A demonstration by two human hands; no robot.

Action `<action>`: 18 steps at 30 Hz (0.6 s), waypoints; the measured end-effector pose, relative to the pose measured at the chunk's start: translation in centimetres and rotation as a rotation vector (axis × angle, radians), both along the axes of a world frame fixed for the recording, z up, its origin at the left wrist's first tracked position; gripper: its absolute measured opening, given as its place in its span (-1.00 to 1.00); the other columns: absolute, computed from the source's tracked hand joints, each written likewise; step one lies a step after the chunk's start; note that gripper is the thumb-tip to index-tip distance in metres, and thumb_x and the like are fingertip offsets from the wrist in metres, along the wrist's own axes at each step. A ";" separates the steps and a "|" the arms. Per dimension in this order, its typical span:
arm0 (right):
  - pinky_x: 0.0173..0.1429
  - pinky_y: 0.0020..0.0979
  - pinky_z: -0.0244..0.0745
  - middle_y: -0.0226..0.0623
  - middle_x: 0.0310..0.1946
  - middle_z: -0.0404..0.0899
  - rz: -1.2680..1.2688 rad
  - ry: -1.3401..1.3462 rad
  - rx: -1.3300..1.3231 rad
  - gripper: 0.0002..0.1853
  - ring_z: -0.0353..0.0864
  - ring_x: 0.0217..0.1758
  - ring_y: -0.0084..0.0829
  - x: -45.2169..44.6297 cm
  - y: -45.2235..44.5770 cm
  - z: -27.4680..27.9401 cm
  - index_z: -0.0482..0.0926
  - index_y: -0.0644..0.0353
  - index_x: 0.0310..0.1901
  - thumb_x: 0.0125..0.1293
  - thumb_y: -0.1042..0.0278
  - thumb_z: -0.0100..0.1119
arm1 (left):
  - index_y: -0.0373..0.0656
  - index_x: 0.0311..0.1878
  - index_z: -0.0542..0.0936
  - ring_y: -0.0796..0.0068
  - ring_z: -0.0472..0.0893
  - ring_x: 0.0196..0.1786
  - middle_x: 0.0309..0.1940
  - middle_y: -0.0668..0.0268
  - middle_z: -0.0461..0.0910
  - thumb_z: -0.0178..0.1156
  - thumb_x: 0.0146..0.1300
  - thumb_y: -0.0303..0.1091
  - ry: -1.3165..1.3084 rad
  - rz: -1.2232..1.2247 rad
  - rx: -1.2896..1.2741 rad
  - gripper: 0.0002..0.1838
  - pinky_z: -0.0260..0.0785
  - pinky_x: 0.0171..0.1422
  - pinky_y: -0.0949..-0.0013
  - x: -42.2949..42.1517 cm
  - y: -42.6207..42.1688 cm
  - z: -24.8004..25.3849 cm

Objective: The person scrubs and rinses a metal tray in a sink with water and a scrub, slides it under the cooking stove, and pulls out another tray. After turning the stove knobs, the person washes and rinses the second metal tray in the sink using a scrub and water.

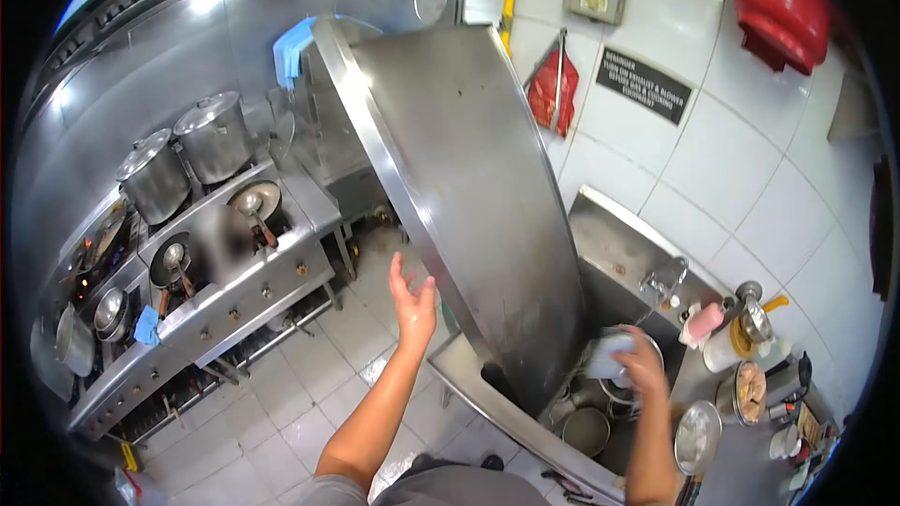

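A large stainless steel panel (459,159) with a folded rim stands tilted, its lower end in the sink (619,295). My left hand (412,305) is raised just left of the panel's edge, fingers apart and holding nothing; it seems not to touch the metal. My right hand (645,365) is closed on a pale bluish-white container (609,354), blurred by motion, over the sink. Water runs from the faucet (664,283) close by. Below the container, a round metal pot (586,431) sits in the basin. The container's contents cannot be made out.
To the left, a stove (234,305) carries lidded stockpots (211,136), pans and ladles, with a flame at its far left burner. On the right counter (741,468) are a metal bowl (698,436), a pink-topped bottle (705,321) and a food tin (745,392). Tiled floor (291,375) lies between.
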State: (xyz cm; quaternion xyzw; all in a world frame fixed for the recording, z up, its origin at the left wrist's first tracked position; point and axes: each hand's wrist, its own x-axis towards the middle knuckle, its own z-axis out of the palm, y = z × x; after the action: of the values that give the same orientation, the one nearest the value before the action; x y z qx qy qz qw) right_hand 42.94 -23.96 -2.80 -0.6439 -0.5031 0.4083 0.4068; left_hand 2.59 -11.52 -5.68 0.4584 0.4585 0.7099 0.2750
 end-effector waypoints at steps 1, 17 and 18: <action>-0.03 -0.43 0.46 -0.33 -0.14 0.53 0.011 -0.064 0.080 -0.41 0.52 -0.12 -0.47 -2.4 4.3 -3.1 0.41 0.17 0.21 0.04 0.60 0.11 | -0.16 0.51 -0.05 0.45 0.42 0.02 0.12 0.17 0.38 0.13 0.36 -0.41 -0.002 0.017 -0.010 -0.24 0.43 0.05 0.33 -0.7 1.4 0.0; 0.45 -0.10 0.13 -0.02 0.35 0.28 0.368 -0.495 1.268 -0.51 0.20 0.43 0.07 -31.3 29.5 5.4 0.44 0.15 0.28 0.29 0.39 0.16 | -0.17 0.52 -0.06 0.39 0.35 0.29 0.28 0.16 0.35 -0.11 0.49 -0.48 -0.403 -0.219 0.099 -0.39 0.09 0.43 0.34 -2.6 8.8 9.1; 0.43 -0.11 0.16 -0.02 0.30 0.34 0.296 -0.287 1.161 -0.54 0.24 0.40 0.05 -31.6 34.1 5.8 0.47 0.17 0.23 0.28 0.39 0.17 | -0.17 0.52 -0.06 0.39 0.35 0.29 0.28 0.16 0.35 -0.11 0.49 -0.48 -0.390 -0.209 0.090 -0.39 0.09 0.43 0.34 -2.8 9.0 9.0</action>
State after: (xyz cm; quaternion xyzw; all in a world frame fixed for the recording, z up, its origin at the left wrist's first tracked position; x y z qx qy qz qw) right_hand 11.33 10.14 2.97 -0.2890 -0.7771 0.0292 0.5584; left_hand -0.23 -2.48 3.29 0.3692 0.3147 0.7725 0.4098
